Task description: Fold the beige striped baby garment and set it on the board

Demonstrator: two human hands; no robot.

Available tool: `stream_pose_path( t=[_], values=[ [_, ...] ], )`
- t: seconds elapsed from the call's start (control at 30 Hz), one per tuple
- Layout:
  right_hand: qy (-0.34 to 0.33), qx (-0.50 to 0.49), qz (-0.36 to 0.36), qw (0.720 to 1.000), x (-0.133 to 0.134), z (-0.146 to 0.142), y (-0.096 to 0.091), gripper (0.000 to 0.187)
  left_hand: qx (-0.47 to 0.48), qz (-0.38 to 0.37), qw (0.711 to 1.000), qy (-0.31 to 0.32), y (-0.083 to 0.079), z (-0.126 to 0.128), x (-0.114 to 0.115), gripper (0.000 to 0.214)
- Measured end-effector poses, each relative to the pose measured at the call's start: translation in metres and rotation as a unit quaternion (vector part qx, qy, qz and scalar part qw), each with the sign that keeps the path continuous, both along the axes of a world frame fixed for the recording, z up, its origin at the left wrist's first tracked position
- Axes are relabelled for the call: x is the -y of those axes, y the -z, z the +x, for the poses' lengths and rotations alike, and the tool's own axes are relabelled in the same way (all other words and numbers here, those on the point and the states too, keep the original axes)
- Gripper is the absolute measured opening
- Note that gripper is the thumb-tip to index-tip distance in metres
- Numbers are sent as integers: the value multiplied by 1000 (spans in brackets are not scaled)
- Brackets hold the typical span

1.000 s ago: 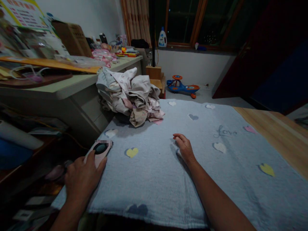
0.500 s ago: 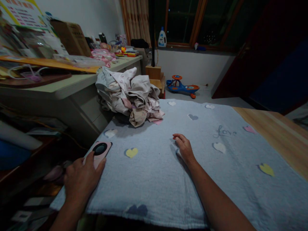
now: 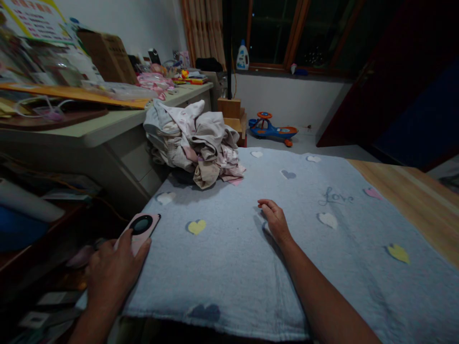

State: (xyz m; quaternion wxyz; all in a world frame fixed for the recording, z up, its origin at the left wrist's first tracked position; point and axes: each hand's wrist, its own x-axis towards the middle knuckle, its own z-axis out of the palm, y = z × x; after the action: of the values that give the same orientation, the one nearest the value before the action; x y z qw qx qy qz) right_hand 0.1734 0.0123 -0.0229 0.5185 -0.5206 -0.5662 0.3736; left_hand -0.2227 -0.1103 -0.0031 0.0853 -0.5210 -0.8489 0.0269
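My left hand point(image 3: 114, 263) grips a pink phone point(image 3: 143, 234) with a large round black camera ring, at the left edge of the blue cloth point(image 3: 229, 267). The thumb lies along the phone's near side and a finger reaches toward the ring. Resting on the cloth near its middle, my right hand point(image 3: 274, 217) has its fingers loosely curled together, with nothing seen in them. Beyond both hands lies a crumpled heap of clothes point(image 3: 193, 138) in white, grey, beige and pink.
On the left stands a cluttered desk point(image 3: 93, 129) with a cardboard box point(image 3: 107, 57). Bare wooden tabletop point(image 3: 405, 191) shows at the right. Past the table are a blue and orange ride-on toy point(image 3: 274, 130) on the floor and a detergent bottle point(image 3: 242, 56) on the windowsill.
My left hand has moved slightly left and down with the phone, closer to the cloth's edge. The right hand and the clothes have stayed put.
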Motion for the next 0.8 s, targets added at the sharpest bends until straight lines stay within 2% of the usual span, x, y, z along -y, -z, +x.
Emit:
stream_pose_path(
  t=[0.2,0.53,0.8],
  values=[
    [-2,8,-1,1000,1,0,-2,35,53,-5,998,-14,-2,1,-1,75],
    [-3,-1,-5,1000,1,0,1,35,66,0,998,0,-7,3,2,74],
    [-2,6,-2,1000,1,0,-1,35,58,-4,998,-3,-4,6,0,76]
  ],
)
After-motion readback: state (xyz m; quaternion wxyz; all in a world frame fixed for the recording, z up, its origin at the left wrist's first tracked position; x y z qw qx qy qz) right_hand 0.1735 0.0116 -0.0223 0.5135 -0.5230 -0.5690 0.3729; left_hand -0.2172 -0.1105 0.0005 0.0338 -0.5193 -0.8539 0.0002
